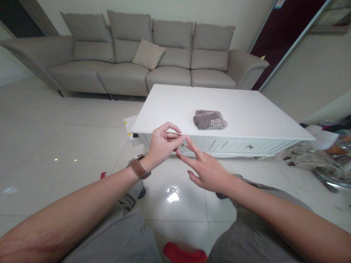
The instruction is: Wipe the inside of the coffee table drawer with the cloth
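My left hand, with a brown-strapped watch on its wrist, is raised before the near edge of the white table. Its thumb and a finger come together near the fingertips of my right hand. Whether anything small sits in that pinch is too fine to make out. The fingers of my right hand are spread, and I see nothing held in them. Beyond both hands, a folded grey-brown knitted item with a whitish pattern lies on the tabletop.
A grey sofa with a beige cushion stands behind the table. A red object lies on the floor between my legs. At the right are a metal-framed item and clutter. A white box is left of the table.
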Motion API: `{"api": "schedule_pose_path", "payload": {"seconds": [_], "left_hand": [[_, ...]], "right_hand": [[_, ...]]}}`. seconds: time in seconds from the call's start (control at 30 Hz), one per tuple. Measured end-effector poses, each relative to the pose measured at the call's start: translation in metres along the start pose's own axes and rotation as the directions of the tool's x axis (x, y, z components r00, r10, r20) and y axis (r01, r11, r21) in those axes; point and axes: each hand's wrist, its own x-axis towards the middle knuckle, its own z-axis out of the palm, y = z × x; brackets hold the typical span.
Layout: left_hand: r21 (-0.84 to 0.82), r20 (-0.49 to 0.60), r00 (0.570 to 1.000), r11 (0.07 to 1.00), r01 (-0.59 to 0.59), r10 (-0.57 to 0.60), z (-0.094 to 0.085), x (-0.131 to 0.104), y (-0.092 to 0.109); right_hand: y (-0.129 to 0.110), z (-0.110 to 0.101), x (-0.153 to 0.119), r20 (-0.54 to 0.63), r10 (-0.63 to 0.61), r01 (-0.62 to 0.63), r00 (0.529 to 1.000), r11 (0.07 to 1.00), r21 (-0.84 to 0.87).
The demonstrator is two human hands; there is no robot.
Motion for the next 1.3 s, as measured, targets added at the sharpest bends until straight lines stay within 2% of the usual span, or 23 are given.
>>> {"api": "schedule_pose_path", "payload": {"seconds": [1.3], "left_hand": [[0.027, 0.060, 0.998, 1.000, -0.009, 0.007, -0.0012, 0.0006, -0.0047]], "right_hand": [[0.0007, 0.0003, -0.0013, 0.009, 0.014, -0.015, 1.000, 0.999, 0.050]]}}
